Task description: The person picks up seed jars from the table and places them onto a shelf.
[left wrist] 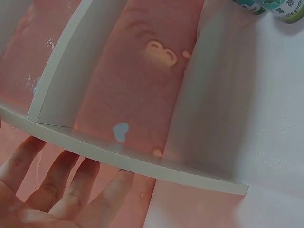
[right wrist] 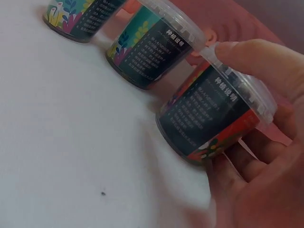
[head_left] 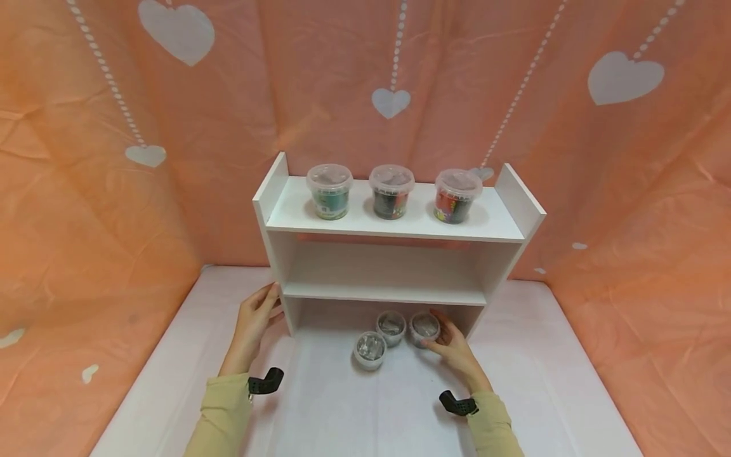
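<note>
the red-and-dark planting cup (right wrist: pixel 213 114) with a clear lid stands on the white table (head_left: pixel 400 412), near the right foot of the white shelf unit (head_left: pixel 385 273); the right hand (head_left: pixel 454 349) grips it, thumb at the lid rim. two similar lidded cups (head_left: pixel 391 327) stand to its left. the left hand (head_left: pixel 256 320), grasping nothing, touches the unit's left side panel (head_left: pixel 274 254). three lidded tubs (head_left: pixel 331 190) line the top shelf (head_left: pixel 354 219).

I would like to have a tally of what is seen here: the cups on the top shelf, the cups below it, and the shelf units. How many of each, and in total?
Upper cups on the top shelf: 3
Lower cups, one held by the right hand: 3
White shelf unit: 1
Total: 7
</note>
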Available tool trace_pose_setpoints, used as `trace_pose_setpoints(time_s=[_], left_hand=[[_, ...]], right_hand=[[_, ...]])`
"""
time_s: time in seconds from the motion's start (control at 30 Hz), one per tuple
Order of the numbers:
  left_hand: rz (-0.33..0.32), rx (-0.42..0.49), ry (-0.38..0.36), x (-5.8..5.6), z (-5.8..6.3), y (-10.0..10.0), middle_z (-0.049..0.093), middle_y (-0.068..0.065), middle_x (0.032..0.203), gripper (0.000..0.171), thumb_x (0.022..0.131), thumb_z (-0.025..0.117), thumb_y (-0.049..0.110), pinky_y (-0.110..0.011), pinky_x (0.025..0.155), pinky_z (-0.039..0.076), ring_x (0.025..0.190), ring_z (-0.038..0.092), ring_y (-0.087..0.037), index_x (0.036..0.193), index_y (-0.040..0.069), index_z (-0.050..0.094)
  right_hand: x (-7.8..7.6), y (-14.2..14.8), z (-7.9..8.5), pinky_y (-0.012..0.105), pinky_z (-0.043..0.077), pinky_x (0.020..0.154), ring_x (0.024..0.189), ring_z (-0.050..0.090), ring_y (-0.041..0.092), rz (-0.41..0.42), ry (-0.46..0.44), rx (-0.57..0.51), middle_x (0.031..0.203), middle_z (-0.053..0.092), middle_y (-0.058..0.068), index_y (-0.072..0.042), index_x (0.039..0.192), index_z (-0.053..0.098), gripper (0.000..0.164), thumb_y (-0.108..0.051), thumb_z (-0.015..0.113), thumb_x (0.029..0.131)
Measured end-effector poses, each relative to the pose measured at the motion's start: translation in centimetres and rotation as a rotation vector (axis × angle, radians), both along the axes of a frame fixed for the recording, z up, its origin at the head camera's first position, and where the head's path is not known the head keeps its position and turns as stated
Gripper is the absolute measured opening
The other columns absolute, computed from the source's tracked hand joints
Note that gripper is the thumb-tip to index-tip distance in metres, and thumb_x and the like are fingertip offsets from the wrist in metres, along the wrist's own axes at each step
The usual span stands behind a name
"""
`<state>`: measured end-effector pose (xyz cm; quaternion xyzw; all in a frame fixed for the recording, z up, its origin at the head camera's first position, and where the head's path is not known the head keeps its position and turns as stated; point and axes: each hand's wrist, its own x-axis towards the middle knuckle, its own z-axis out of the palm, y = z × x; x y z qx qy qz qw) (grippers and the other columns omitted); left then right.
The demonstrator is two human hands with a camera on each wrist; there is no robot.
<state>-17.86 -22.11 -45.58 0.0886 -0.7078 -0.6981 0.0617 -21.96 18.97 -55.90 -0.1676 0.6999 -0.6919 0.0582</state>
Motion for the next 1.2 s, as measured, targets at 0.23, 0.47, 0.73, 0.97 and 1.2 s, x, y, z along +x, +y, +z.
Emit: trace_pose_setpoints(time_s=[0.23,0.47,0.73,0.97,1.2], left_hand=[[0.010,0.007,0.000,0.0,0.1,0.1,0.048,-0.020,0.136,0.058,0.099,0.051,0.039,-0.043,0.092,0.049,0.116,0.053,-0.027,0.140,-0.001,0.045],[-0.004,0.001,-0.008,0.3,0.0,0.1,0.046,-0.021,0.138,0.063,0.098,0.051,0.043,-0.043,0.094,0.048,0.120,0.050,-0.031,0.142,-0.001,0.042],[0.016,-0.006,-0.017,0.4,-0.1,0.2,0.048,-0.022,0.136,0.062,0.098,0.051,0.043,-0.041,0.092,0.049,0.120,0.050,-0.034,0.141,-0.001,0.044],[0.020,-0.010,-0.010,0.2,0.0,0.1,0.049,-0.021,0.135,0.061,0.097,0.052,0.042,-0.042,0.092,0.049,0.110,0.056,-0.020,0.140,0.000,0.045],[0.014,-0.008,-0.013,0.2,0.2,0.2,0.049,-0.020,0.136,0.060,0.097,0.052,0.043,-0.041,0.092,0.049,0.115,0.054,-0.026,0.140,0.001,0.045]], right_hand=[[0.1,-0.1,0.1,0.017,0.037,0.099,0.133,0.029,0.040,-0.011,-0.051,0.005,0.147,0.027,0.031,0.008,0.144,0.028,0.077,0.011,0.070,0.080],[0.0,-0.1,-0.5,0.014,0.035,0.099,0.133,0.031,0.034,-0.019,-0.026,0.022,0.145,0.031,0.031,0.009,0.143,0.030,0.076,0.009,0.072,0.080],[0.4,-0.2,-0.9,0.016,0.041,0.097,0.120,0.047,0.011,-0.056,-0.032,0.028,0.138,0.041,0.030,0.008,0.139,0.035,0.073,0.007,0.074,0.077],[1.1,-0.2,-0.7,0.016,0.043,0.094,0.119,0.049,0.015,-0.117,-0.051,0.075,0.136,0.045,0.027,0.006,0.139,0.039,0.074,0.003,0.078,0.076],[1.9,0.2,0.0,0.017,0.050,0.081,0.101,0.058,0.009,-0.192,-0.007,0.136,0.121,0.056,0.028,0.008,0.132,0.046,0.067,0.006,0.079,0.074]])
